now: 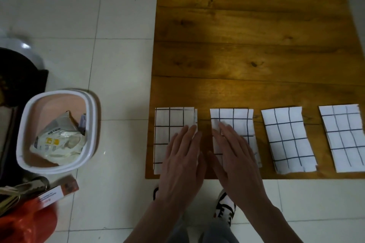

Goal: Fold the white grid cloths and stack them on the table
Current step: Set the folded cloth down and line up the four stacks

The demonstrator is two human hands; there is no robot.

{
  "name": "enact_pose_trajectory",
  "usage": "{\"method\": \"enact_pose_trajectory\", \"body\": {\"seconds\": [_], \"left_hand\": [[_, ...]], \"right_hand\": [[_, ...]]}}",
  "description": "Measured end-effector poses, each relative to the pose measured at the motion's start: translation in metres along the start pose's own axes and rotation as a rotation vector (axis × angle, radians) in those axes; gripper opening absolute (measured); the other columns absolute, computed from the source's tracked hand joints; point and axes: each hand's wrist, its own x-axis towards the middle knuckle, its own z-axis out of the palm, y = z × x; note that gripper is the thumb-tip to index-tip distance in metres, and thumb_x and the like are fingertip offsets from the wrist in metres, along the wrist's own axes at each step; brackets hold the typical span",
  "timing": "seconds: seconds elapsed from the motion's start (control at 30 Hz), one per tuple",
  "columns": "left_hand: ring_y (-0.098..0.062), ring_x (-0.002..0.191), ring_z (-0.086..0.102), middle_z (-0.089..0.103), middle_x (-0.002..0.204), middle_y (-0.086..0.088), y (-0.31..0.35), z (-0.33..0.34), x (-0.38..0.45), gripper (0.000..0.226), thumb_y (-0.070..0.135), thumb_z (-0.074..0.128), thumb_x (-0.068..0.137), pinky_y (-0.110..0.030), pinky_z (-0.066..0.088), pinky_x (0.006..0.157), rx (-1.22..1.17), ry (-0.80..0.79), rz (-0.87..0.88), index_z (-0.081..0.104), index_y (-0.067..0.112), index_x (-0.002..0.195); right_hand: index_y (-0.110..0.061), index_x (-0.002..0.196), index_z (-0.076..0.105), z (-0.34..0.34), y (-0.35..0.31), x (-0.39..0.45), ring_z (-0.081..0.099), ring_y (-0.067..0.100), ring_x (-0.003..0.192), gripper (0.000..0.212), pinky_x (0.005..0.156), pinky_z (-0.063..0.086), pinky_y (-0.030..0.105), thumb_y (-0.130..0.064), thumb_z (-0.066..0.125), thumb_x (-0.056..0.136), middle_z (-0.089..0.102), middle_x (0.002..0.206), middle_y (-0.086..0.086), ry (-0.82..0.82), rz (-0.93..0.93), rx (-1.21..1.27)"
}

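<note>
Left hand [182, 156] flat, fingers spread, on the leftmost cloth [169, 130]; right hand [233, 154] likewise on the second cloth [237, 120], hiding both near ends. Fourth cloth [343, 138] cut off at right; all on table [256, 35].

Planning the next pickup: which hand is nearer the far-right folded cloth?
Right. The right hand rests flat on the second cloth, two cloths short of the far-right cloth; the left hand lies on the leftmost cloth, farther away.
</note>
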Motion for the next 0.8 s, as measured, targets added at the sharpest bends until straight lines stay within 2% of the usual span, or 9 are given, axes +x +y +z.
{"method": "enact_pose_trajectory", "body": {"seconds": [0.2,0.33,0.47,0.63,0.8], "left_hand": [[-0.022,0.153,0.038,0.049,0.159,-0.009,0.044,0.028,0.019,0.054,0.033,0.039,0.106,-0.049,0.034,0.124,0.023,-0.063,0.054,0.047,0.009,0.154],[-0.024,0.152,0.039,0.047,0.160,-0.010,0.058,0.049,0.023,0.056,0.035,0.034,0.107,-0.051,0.040,0.120,0.056,-0.071,0.038,0.046,0.008,0.155],[-0.027,0.152,0.039,0.047,0.160,-0.012,0.066,0.062,0.017,0.059,0.038,0.036,0.104,-0.053,0.041,0.119,0.091,-0.030,-0.016,0.047,0.007,0.154],[-0.028,0.155,0.034,0.042,0.163,-0.013,0.073,0.073,0.008,0.058,0.033,0.040,0.104,-0.054,0.037,0.121,0.141,0.006,-0.043,0.045,0.007,0.155],[-0.029,0.153,0.038,0.046,0.160,-0.014,0.070,0.070,0.005,0.055,0.034,0.037,0.106,-0.055,0.037,0.122,0.162,0.041,-0.019,0.049,0.005,0.152]], "right_hand": [[-0.013,0.156,0.039,-0.016,0.053,-0.016,0.028,0.022,0.155,0.062,0.121,0.035,0.048,-0.040,0.050,0.102,0.035,0.165,0.007,-0.030,0.002,-0.067],[-0.012,0.156,0.038,-0.019,0.077,-0.019,0.028,0.023,0.154,0.063,0.125,0.023,0.040,-0.042,0.044,0.102,0.035,0.164,0.008,-0.030,-0.084,-0.125],[-0.014,0.158,0.036,-0.013,0.093,-0.013,0.023,0.020,0.155,0.065,0.125,0.017,0.040,-0.046,0.041,0.101,0.030,0.166,0.005,-0.079,-0.150,-0.162],[-0.014,0.157,0.038,-0.004,0.103,-0.016,0.030,0.023,0.153,0.068,0.123,0.021,0.045,-0.050,0.038,0.100,0.033,0.166,0.006,-0.105,-0.195,-0.179],[-0.015,0.156,0.039,-0.001,0.101,-0.015,0.034,0.025,0.152,0.068,0.119,0.036,0.053,-0.052,0.038,0.100,0.037,0.164,0.007,-0.109,-0.198,-0.156]]}}
